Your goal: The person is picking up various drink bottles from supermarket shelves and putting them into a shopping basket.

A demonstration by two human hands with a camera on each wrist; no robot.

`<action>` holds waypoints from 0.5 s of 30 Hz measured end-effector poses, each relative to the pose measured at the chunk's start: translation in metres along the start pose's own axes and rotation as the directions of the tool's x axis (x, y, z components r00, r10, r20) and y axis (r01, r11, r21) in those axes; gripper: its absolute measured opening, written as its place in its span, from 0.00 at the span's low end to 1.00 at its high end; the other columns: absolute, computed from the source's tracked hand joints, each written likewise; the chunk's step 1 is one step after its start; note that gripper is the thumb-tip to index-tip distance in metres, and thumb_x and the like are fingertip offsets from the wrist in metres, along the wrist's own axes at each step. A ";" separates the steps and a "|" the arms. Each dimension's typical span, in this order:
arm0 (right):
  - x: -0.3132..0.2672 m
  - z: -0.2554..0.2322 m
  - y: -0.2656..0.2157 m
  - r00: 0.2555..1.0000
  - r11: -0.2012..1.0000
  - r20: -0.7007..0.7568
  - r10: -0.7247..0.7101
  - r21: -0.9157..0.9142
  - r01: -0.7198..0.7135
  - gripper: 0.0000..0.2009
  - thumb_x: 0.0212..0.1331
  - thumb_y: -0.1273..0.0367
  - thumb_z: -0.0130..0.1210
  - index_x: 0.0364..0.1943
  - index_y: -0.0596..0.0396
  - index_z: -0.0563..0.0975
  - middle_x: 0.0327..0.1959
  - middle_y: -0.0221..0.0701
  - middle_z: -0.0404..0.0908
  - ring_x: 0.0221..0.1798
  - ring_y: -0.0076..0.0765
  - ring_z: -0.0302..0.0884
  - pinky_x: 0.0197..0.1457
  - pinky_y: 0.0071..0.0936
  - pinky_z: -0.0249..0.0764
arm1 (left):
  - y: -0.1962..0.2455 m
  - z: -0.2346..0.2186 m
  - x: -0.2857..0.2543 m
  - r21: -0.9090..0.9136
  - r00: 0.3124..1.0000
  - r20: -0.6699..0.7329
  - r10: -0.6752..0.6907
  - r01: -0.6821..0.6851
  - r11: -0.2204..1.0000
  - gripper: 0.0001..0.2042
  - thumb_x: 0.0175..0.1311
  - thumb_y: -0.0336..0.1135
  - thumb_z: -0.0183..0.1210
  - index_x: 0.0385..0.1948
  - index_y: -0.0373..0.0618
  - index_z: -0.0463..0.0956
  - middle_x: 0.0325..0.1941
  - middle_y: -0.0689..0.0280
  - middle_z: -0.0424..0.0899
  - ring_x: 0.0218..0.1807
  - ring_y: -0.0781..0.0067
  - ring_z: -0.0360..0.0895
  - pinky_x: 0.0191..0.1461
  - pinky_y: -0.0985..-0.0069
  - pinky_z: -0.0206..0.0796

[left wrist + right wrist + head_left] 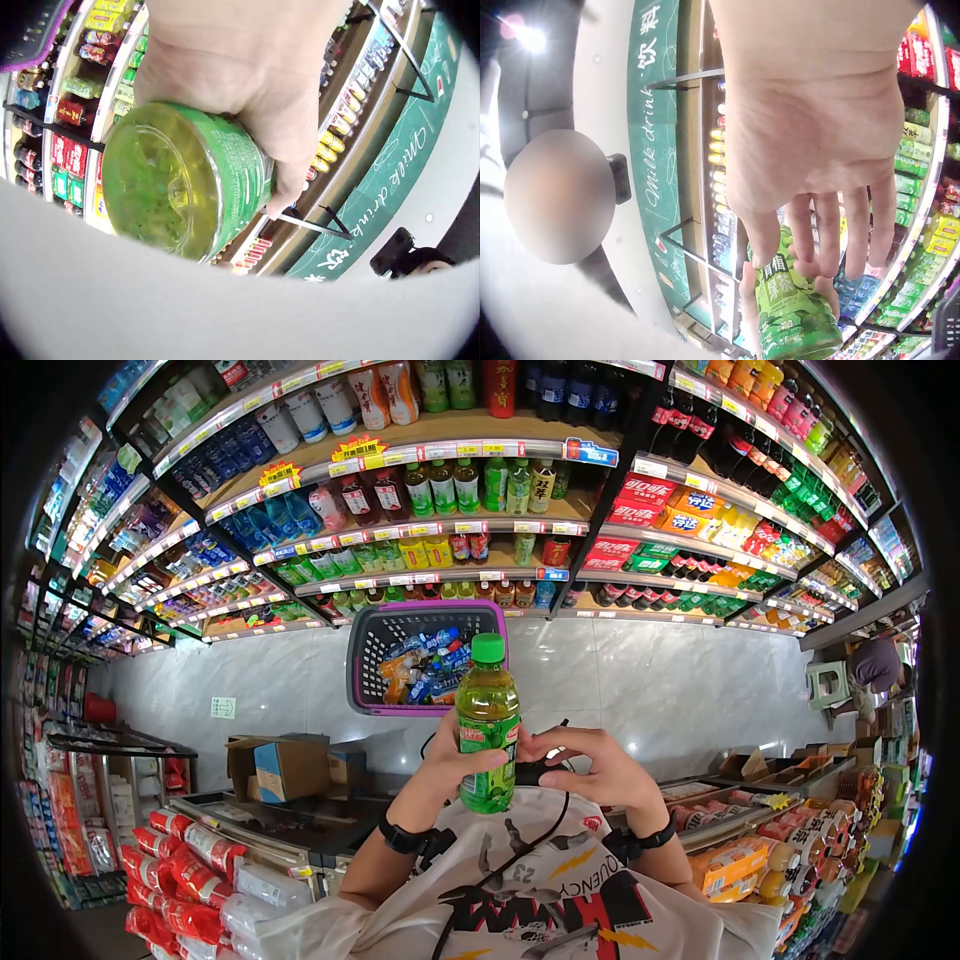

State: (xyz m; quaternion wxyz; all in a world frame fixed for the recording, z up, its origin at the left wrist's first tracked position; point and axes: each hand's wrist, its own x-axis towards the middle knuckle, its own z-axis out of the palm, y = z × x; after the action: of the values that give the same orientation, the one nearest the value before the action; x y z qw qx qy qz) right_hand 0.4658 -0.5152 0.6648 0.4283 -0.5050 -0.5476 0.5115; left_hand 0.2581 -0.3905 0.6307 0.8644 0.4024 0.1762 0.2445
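Observation:
A bottle of green tea (487, 725) with a green cap and green label stands upright before the chest. My left hand (447, 765) grips it round the label, thumb across the front. In the left wrist view, the bottle's clear base (157, 184) faces the camera, showing yellow-green liquid. Just beside the bottle is my right hand (602, 765), its fingers loosely bent and its fingertips close to the label. From the right wrist, this hand (817, 142) shows relaxed, spread fingers and a thumb that overlaps the bottle (795, 315).
On the floor ahead stands a grey shopping basket with a purple rim (430, 711), holding several bottles (435, 660). Drink shelves (420, 532) rise behind it. A cardboard box (275, 765) sits at left, red packs (195, 870) nearer. A green stool (828, 685) is at right beside a person (872, 668).

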 end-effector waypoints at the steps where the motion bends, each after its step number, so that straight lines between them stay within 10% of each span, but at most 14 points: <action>1: 0.001 0.000 -0.001 1.000 1.000 0.017 -0.013 -0.017 0.013 0.21 0.60 0.69 0.68 0.57 0.56 0.78 0.47 0.34 0.85 0.50 0.35 0.83 0.55 0.33 0.79 | -0.001 -0.001 -0.001 -0.001 1.000 0.026 0.014 -0.014 1.000 0.30 0.50 0.34 0.72 0.56 0.35 0.73 0.46 0.50 0.84 0.44 0.56 0.86 0.51 0.60 0.80; 15: -0.001 0.009 -0.004 0.997 0.996 0.069 -0.017 -0.085 0.023 0.29 0.53 0.71 0.72 0.62 0.57 0.77 0.52 0.36 0.85 0.54 0.36 0.82 0.56 0.33 0.78 | 0.004 -0.005 -0.017 0.098 1.000 -0.002 -0.006 0.006 0.995 0.27 0.56 0.25 0.70 0.58 0.36 0.70 0.49 0.56 0.85 0.48 0.63 0.85 0.56 0.62 0.79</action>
State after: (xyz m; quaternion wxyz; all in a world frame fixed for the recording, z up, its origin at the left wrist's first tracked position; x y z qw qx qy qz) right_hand 0.4562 -0.5170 0.6673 0.3924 -0.4998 -0.5885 0.4999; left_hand 0.2406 -0.3942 0.6328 0.8442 0.4435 0.1901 0.2334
